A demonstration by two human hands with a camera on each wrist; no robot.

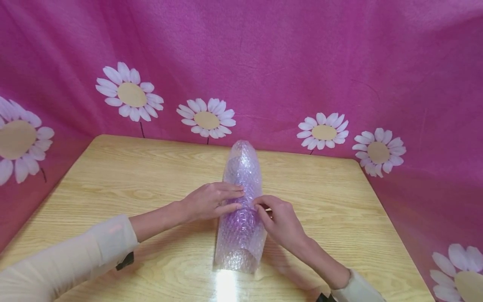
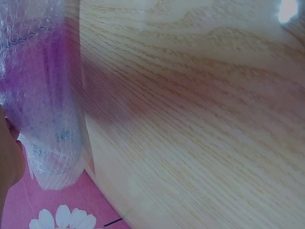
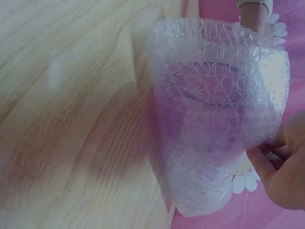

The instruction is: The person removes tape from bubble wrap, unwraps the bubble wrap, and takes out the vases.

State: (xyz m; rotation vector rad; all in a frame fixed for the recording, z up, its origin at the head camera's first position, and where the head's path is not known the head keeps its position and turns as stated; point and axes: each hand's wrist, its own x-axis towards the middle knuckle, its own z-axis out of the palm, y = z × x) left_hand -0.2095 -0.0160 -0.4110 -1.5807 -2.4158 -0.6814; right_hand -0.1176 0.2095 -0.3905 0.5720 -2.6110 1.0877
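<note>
A roll of clear bubble wrap (image 1: 244, 167) lies lengthwise on the table, wound around a purple thing (image 3: 200, 126) whose kind I cannot tell. Through the layers a dark rim line shows near one end in the right wrist view. My left hand (image 1: 211, 200) rests on the roll from the left, fingers straight across its top. On the other side my right hand (image 1: 283, 222) pinches the wrap's edge between thumb and fingers. The wrap's near end stands open as a loose tube. In the left wrist view only part of the left hand (image 2: 10, 157) shows.
The light wood-grain table (image 1: 158, 167) spreads around the roll, its far edge close behind the wrap's far end. Pink cloth (image 1: 264, 63) with white daisies hangs behind and on both sides.
</note>
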